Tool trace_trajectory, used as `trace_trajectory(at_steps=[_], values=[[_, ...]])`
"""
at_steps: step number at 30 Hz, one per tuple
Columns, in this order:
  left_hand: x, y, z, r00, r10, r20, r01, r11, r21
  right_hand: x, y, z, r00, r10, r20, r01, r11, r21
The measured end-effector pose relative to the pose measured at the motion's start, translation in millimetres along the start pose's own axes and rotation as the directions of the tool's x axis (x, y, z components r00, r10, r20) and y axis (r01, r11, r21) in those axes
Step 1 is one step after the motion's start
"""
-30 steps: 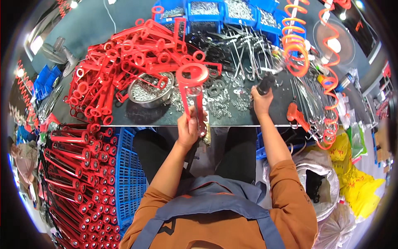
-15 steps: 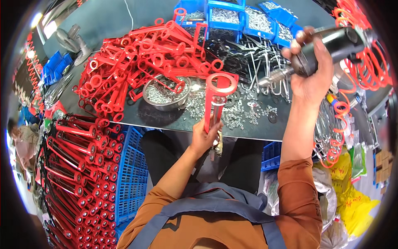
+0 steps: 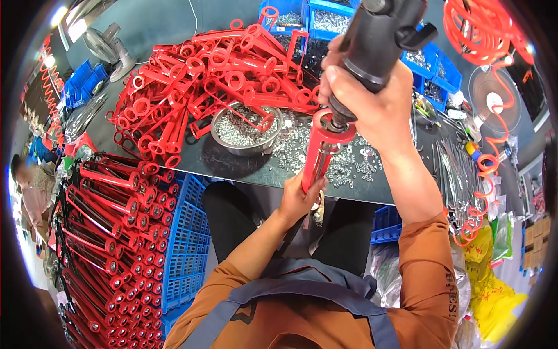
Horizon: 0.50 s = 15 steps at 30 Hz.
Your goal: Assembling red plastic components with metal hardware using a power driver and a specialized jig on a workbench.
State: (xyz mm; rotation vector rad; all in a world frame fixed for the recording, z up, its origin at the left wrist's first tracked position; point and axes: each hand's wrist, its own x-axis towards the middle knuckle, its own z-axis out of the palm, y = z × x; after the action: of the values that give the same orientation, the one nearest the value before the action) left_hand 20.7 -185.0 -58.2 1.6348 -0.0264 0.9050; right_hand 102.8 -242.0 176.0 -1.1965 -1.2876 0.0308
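My left hand (image 3: pixel 299 200) is closed around a red metal tubular part (image 3: pixel 317 158) with a wide ring at its upper end, held tilted over the table's front edge. My right hand (image 3: pixel 372 99) grips a black air screwdriver (image 3: pixel 375 46) from the side. The tool points down, with its tip inside the red part's ring end; the exact contact point is hidden. Just left of the red part stands a steel bowl (image 3: pixel 247 147) of small metal hardware. Loose nuts and washers (image 3: pixel 356 166) lie scattered on the tabletop beside it.
A heap of similar red parts (image 3: pixel 192 81) covers the table's back left. Blue bins (image 3: pixel 329 19) of hardware stand behind. Finished-looking red pieces with dark rods (image 3: pixel 116 244) are stacked at left by a blue crate (image 3: pixel 185 244). A coiled orange hose (image 3: pixel 485 29) hangs at right.
My right hand has brought the air screwdriver left and turned it downward, from beside the red part into its ring end. My left hand keeps its hold, shifted slightly right.
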Motion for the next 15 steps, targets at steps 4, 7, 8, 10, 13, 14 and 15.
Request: trace_trajectory(at_steps=[4,7,8,10,13,14,15], values=[[0,0,3,0.999,-0.028,-0.021,0.028,1.000,-0.007,5,6,1,1.000,-0.007,-0.018,0.005,0.996,-0.087],[0,-5,5,0.999,-0.004,-0.037,0.004,1.000,-0.006,4,11,1,0.998,-0.063,0.019,0.066,0.981,-0.182],[1,-6,4,1.000,-0.004,-0.023,0.004,1.000,0.009,3,9,-1,0.998,-0.055,0.018,0.057,0.990,-0.126],[1,-14,7,0.999,0.014,-0.046,-0.014,1.000,0.002,5,0,-9,0.997,-0.017,-0.069,0.017,1.000,-0.004],[-1,-13,5,0.999,0.013,-0.047,-0.014,1.000,-0.015,12,-1,-57,0.931,0.025,-0.364,0.053,0.978,0.203],[-1,-4,4,0.998,-0.046,-0.045,0.044,0.998,-0.045,11,1,-81,0.883,0.043,-0.467,0.092,0.961,0.262],[-4,0,5,0.998,-0.041,-0.049,0.039,0.998,-0.048,-1,6,-101,0.846,0.126,-0.517,0.034,0.957,0.289]])
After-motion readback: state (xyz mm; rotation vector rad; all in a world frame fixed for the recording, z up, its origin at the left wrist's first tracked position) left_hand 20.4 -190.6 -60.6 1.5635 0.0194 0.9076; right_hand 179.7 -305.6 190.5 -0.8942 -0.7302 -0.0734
